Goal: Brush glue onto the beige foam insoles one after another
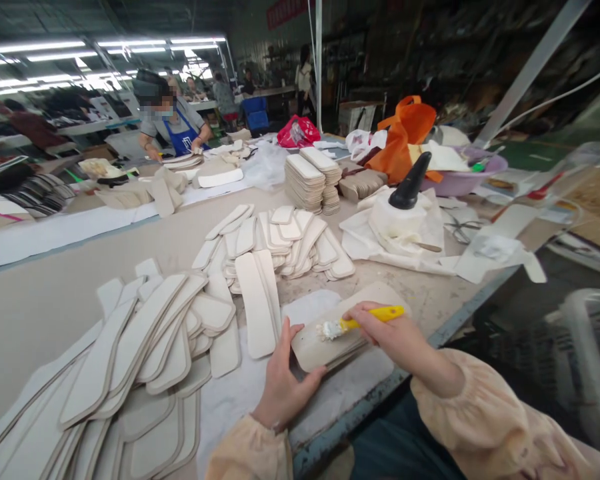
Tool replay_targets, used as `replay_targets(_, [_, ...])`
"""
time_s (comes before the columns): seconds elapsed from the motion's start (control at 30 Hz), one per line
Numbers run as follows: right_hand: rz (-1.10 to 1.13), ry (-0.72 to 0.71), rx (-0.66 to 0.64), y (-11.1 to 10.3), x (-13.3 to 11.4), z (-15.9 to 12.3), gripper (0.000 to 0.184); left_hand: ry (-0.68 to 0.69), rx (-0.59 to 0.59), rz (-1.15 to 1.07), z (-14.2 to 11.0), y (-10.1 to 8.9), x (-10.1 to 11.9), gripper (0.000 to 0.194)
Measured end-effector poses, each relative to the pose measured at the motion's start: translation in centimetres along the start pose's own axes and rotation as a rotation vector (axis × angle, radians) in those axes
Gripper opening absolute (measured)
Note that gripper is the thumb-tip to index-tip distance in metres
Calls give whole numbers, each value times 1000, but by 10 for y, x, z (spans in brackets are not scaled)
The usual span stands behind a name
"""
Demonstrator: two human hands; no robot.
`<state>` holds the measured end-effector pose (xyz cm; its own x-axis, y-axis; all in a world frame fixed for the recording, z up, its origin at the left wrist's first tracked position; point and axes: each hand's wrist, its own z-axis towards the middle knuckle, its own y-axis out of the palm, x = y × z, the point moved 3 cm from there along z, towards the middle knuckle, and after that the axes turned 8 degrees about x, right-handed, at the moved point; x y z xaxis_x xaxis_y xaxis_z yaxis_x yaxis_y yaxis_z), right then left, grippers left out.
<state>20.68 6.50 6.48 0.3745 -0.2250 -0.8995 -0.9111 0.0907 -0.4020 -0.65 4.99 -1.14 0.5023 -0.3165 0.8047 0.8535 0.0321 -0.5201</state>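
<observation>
Loose sleeves [485, 420] reach toward a board [337, 348] on the table [440, 287], its end braced by the splayed left hand [286, 381], while the right hand [384, 331] grips a brush [349, 324], apparently spreading paste [331, 329], with even strokes likely needed next.

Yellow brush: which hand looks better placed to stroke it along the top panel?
Probably the right hand: it grips the yellow brush, bristles over the panel. The left hand spreads at its end.

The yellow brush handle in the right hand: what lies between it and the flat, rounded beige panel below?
In the head view, the brush tip, covered with white paste-like material, lies between the yellow handle and the beige panel.
</observation>
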Motion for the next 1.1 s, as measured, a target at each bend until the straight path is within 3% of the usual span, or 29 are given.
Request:
replay_targets(0.23, [-243,11,210,-81,19,23,31,45,12,25,1,0,-1,93])
replay_targets(0.33, [-386,-129,301,-103,12,21,32,68,19,40,0,1,-2,90])
replay_targets(0.4, [-472,-291,358,-106,2,12,30,85,28,45,-1,1,-2,90])
replay_targets(0.53, [-770,-533,374,-78,-9,-10,26,97,35,36,0,2,-3,91])
replay_targets(0.63, [-1035,-577,233,-35,-10,-27,27,76,20,22,1,2,-5,94])
replay_targets(0.7, [-1053,-630,131,-5,-15,-41,25,65,16,9,0,2,-7,97])
replay_targets(0.8, [-927,-676,13,31,-30,-61,20,44,20,-43,-1,3,-10,98])
replay_targets(0.87, [-756,-642,-43,42,-42,-67,20,24,23,-95,-2,3,-12,94])
replay_targets(0.97, [-305,-464,-101,39,-50,-63,26,-1,14,-130,-2,3,-12,94])
replay_targets(1.1, [147,-116,-36,26,-31,-39,31,-5,-18,-111,-1,1,-9,107])
